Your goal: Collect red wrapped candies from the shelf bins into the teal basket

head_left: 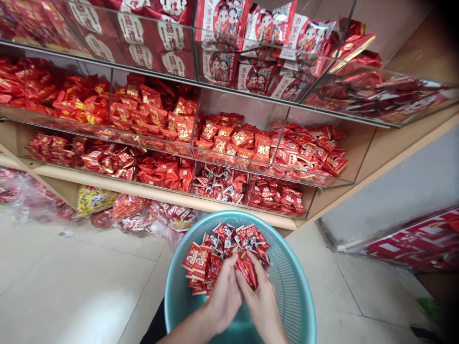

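Note:
A small bunch of red wrapped candies [246, 270] is gathered between my two hands, above a teal plastic basket [292, 258]. My right hand [261, 291] curls its fingers round the bunch from the right. From the left, my left hand [225, 289] is cupped against the same candies, its fingertips partly hidden behind them. Below and beyond the hands, the basket holds a pile of red candies with cartoon figures [251, 237] and, on the left, red-and-gold candy packets [197, 260].
Ahead stands a wooden shelf unit [118, 184] with clear dividers, filled with red candy packets [150, 114]. Bagged goods [131, 212] lie on the floor under it. A grey wall [405, 181] and red printed boxes [412, 239] are at the right.

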Demonstrator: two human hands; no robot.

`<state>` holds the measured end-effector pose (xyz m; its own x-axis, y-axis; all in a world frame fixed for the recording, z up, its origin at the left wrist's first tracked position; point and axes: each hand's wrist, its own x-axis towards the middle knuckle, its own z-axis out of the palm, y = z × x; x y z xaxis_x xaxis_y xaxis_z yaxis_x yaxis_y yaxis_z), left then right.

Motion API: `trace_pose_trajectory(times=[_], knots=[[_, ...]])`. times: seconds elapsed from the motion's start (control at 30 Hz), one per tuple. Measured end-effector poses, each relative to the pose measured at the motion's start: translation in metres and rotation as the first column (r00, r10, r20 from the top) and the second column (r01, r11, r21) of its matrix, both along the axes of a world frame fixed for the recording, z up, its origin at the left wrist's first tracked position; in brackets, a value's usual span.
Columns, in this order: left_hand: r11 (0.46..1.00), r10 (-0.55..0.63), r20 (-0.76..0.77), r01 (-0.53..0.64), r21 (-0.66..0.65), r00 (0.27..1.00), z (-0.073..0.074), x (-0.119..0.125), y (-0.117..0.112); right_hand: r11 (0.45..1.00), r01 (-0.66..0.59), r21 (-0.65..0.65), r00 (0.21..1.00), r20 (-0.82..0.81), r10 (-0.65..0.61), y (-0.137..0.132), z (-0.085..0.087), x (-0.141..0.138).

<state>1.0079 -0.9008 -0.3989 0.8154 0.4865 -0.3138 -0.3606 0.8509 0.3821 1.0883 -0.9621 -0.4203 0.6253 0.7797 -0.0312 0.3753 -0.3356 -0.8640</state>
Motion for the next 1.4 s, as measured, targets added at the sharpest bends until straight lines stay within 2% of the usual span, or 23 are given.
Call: trace_pose_trajectory(times=[0.1,0.2,0.33,0.5,0.63,0.7,0.77,0.8,0.9,0.97,1.0,1.07,1.2,1.4], knots=[[0.997,-0.065,-0.052,0.068,0.04,0.996,0.003,-0.002,0.006,0.999,0.017,0.038,0.999,-0.033,-0.016,0.005,0.0,0.0],[0.992,-0.075,-0.105,0.084,0.091,0.992,0.003,-0.006,0.015,0.995,0.023,0.093,0.994,-0.111,-0.012,0.014,-0.001,0.002],[0.987,-0.025,-0.182,0.053,0.152,0.983,-0.005,-0.015,0.028,0.99,0.008,0.144,0.978,-0.205,0.021,0.024,-0.002,0.003],[0.978,0.096,-0.265,-0.042,0.203,0.959,-0.013,-0.021,0.034,0.988,0.028,0.151,0.982,-0.191,0.002,0.03,-0.006,-0.003],[0.963,0.102,-0.262,-0.029,0.269,0.96,-0.012,-0.023,0.038,0.987,0.04,0.157,0.984,-0.177,-0.011,0.031,-0.008,-0.003],[0.939,0.125,-0.293,-0.019,0.343,0.948,-0.013,-0.028,0.045,0.986,0.054,0.159,0.989,-0.146,-0.03,0.029,-0.011,0.001],[0.885,0.217,-0.366,-0.024,0.466,0.905,-0.018,-0.035,0.056,0.989,0.047,0.142,0.995,-0.099,-0.033,0.026,-0.014,0.006],[0.839,0.284,-0.399,-0.026,0.543,0.872,-0.022,-0.039,0.062,0.991,0.037,0.125,0.997,-0.071,-0.028,0.024,-0.015,0.008],[0.656,0.492,-0.447,0.02,0.755,0.747,-0.034,-0.05,0.075,0.999,0.009,0.049,1.0,0.025,-0.011,0.019,-0.022,0.013],[0.542,0.552,-0.459,0.118,0.832,0.696,-0.04,-0.054,0.078,1.0,-0.002,0.001,0.996,0.087,0.002,0.017,-0.026,0.015],[0.504,0.557,-0.469,0.17,0.847,0.686,-0.042,-0.054,0.077,1.0,-0.015,-0.018,0.994,0.111,0.017,0.017,-0.029,0.015],[0.468,0.533,-0.503,0.257,0.845,0.681,-0.044,-0.053,0.074,0.998,-0.046,-0.045,0.988,0.147,0.052,0.017,-0.034,0.015],[0.408,0.518,-0.512,0.328,0.852,0.685,-0.05,-0.049,0.067,0.991,-0.076,-0.113,0.973,0.207,0.098,0.019,-0.039,0.007],[0.175,0.584,-0.475,0.469,0.866,0.658,-0.06,-0.045,0.063,0.965,-0.101,-0.241,0.954,0.25,0.163,0.026,-0.031,-0.009]])
